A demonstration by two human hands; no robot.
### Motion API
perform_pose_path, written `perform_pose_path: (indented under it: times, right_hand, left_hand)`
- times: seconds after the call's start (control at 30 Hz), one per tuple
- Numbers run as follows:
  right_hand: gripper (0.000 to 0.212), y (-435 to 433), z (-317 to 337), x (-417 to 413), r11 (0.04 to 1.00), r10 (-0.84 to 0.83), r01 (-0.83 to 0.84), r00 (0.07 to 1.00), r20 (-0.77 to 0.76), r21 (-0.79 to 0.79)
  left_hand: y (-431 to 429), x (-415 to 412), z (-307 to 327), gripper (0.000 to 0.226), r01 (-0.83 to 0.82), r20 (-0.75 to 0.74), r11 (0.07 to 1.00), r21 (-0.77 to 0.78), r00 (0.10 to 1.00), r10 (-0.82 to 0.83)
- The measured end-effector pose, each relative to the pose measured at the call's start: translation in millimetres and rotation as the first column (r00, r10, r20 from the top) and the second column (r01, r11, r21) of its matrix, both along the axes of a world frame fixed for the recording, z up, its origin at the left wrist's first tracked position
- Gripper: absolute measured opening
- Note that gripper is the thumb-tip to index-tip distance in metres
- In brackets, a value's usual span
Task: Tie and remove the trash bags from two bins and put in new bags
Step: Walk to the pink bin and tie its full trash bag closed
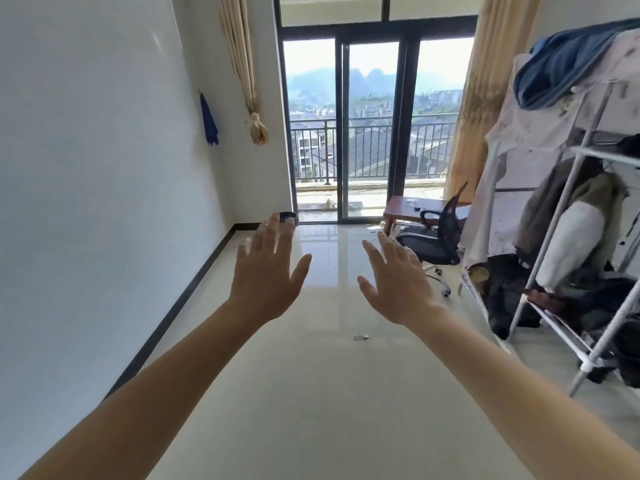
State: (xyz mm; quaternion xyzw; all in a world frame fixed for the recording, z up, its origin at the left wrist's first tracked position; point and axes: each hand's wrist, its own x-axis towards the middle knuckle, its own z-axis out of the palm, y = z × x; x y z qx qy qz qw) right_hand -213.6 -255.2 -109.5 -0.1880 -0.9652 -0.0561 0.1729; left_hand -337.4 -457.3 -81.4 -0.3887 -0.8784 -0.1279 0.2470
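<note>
Both arms are stretched out in front of me over the shiny tiled floor. My left hand (pixel 268 271) is held up with fingers spread and holds nothing. My right hand (pixel 394 282) is likewise raised, fingers apart and empty. Far ahead in the left corner by the glass door stands a small dark mesh bin (pixel 290 216), partly hidden behind my left fingertips. Whether a bag lines it cannot be told from here. No second bin and no trash bag shows in view.
A white wall runs along the left. On the right stand a clothes rack (pixel 568 244) full of garments, a black office chair (pixel 433 244) and a low wooden table (pixel 422 206). A small scrap (pixel 361 337) lies on the floor. Sliding balcony doors (pixel 367 133) close the far end.
</note>
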Motion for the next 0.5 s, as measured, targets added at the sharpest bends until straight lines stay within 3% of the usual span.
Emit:
perform_pose_path:
  times: [0.27,0.5]
  right_hand:
    - [0.070,158,37,-216,0.996,0.036,-0.039,0.999,-0.035,-0.082]
    - [0.071,224,14,-441,0.983,0.175,-0.177,0.984,-0.029,-0.056]
  left_hand:
    - [130,-195,23,0.072,-0.084,0.005,0.996,-0.018,0.996,0.084]
    - [190,-391,-14,0.068,-0.165,0.008,0.986,0.033,0.986,0.165]
